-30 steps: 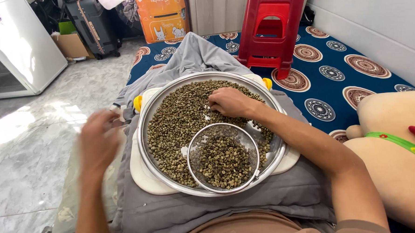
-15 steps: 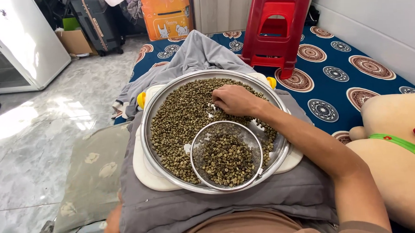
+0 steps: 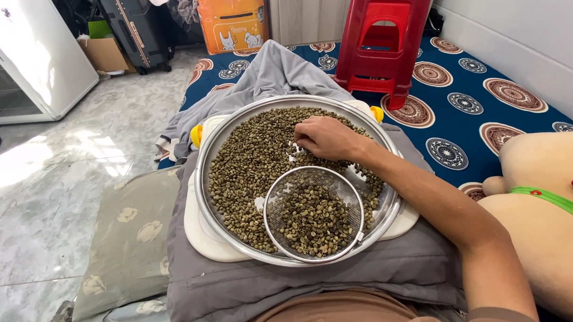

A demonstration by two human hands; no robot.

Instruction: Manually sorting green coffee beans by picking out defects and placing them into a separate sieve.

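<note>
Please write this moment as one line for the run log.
right hand: resting on green beans in metal tray | left hand: out of view | mesh sieve: in tray, holds beans

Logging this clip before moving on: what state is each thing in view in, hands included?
Right hand: resting on the beans, fingers curled down, grip not visible.
Left hand: out of view.
Round metal tray: covered with greenish beans.
Mesh sieve: lying in the tray, partly filled with beans.
Red plastic stool: upright on the patterned mat.
Suitcase: upright, closed.
</note>
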